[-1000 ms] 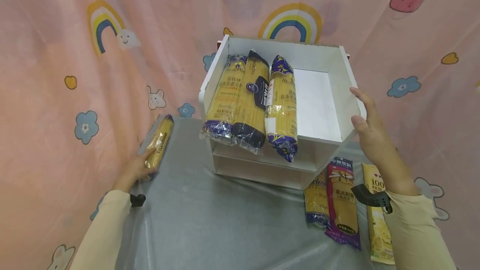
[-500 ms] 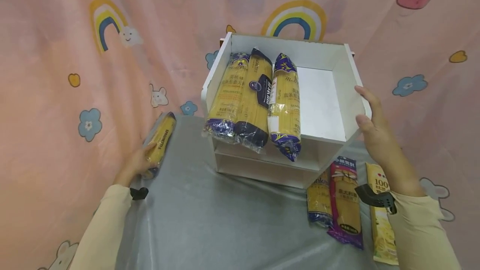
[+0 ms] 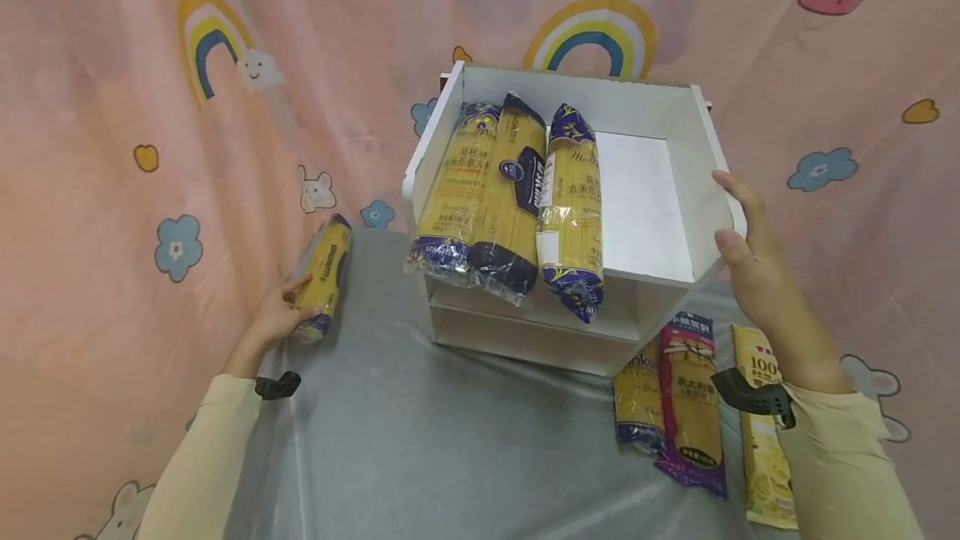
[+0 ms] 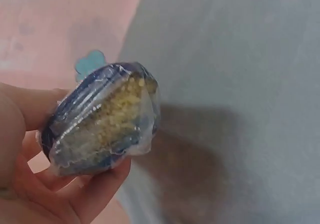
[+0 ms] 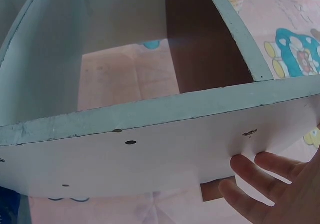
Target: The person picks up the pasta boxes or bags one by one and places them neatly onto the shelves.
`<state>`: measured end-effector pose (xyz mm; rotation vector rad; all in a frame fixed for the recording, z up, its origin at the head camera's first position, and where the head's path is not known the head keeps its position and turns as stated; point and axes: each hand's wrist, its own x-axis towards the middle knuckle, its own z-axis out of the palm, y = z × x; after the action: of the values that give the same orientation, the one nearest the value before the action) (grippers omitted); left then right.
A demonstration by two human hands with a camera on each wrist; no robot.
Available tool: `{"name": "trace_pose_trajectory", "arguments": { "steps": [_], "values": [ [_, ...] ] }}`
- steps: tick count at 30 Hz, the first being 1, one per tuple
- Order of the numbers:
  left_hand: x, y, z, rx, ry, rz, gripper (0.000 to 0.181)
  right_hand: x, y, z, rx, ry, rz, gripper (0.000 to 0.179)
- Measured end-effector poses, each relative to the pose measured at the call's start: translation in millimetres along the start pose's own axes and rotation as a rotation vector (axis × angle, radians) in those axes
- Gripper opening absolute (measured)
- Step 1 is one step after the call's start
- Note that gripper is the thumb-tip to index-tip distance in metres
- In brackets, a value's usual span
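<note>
At the left edge of the grey cloth, my left hand (image 3: pixel 279 312) holds a yellow spaghetti packet (image 3: pixel 327 269) near its lower end, thumb and fingers on either side. In the left wrist view the clear, blue-trimmed end of the spaghetti packet (image 4: pixel 112 121) faces the camera. My right hand (image 3: pixel 761 273) holds the right side panel of a white shelf unit (image 3: pixel 701 190), with index finger and thumb at the panel's edge. From the right wrist view, several fingers (image 5: pixel 257 181) rest against the panel's outer face.
Three spaghetti packets (image 3: pixel 513 190) lie side by side in the shelf's top tray, their lower ends jutting over the front edge. Right of the shelf, on the cloth (image 3: pixel 450 440), lie another spaghetti packet (image 3: pixel 637 398), a purple-red pasta packet (image 3: pixel 692 407) and a yellow noodle packet (image 3: pixel 767 440).
My left hand has shifted its hold on the spaghetti packet, which has turned slightly so its blue lower end shows. My right hand keeps its place on the shelf; the head view shifted a little.
</note>
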<state>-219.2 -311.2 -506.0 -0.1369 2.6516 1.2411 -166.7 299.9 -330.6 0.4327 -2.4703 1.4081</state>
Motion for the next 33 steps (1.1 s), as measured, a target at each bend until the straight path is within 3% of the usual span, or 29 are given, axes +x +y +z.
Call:
{"name": "trace_pose_trajectory", "arguments": {
  "steps": [10, 20, 26, 29, 33],
  "values": [
    [-15.0, 47.8, -16.2, -0.186, -0.004, 0.079, 0.072, -0.4, -1.5, -1.2, -0.001, 0.003, 0.001, 0.060],
    [-45.9, 112.7, -41.6, -0.446, -0.044, 0.105, 0.073, -1.0, -0.7, -0.2, -0.017, -0.007, 0.013, 0.060],
    [-62.8, 147.0, -50.6, -0.515, -0.043, 0.228, 0.071, -1.9, -2.2, -0.5, -0.015, -0.002, 0.016, 0.060],
    [-68.6, 161.3, -51.8, -0.628, -0.062, 0.295, 0.070, -1.6, -2.2, -0.6, -0.011, -0.004, 0.014, 0.060],
    [-75.6, 179.2, -52.0, -0.711, -0.086, 0.393, 0.068, -0.4, -3.0, -0.7, -0.018, -0.009, 0.010, 0.060]
  ]
}}
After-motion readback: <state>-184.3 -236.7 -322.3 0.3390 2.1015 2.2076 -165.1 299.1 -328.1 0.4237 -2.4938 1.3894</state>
